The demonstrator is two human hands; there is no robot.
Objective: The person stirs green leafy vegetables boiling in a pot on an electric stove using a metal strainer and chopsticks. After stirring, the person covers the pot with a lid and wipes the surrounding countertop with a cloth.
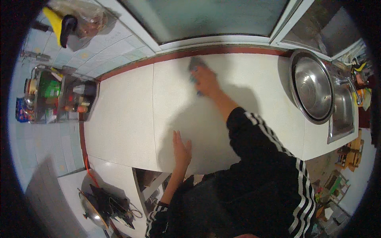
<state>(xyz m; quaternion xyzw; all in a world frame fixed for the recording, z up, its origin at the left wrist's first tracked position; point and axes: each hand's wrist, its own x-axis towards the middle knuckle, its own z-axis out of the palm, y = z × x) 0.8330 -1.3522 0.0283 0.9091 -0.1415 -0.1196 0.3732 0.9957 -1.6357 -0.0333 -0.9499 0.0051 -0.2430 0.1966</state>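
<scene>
My right hand point(207, 81) reaches far across the white countertop point(125, 119), pressing on a crumpled dark greyish-blue cloth point(197, 63). The cloth lies just short of the reddish-brown strip along the back edge; motion blurs both it and the fingers. Over the front part of the counter is my left hand point(182, 150), its fingers extended and nothing held in it. Whether its palm touches the surface I cannot tell.
Large metal basins point(312, 86), one inside another, stand at the right beside a steel sink point(342, 122). A wall rack point(49, 92) holds containers at the left. At the lower left are a pan point(93, 212) and a black appliance with a cord point(111, 203).
</scene>
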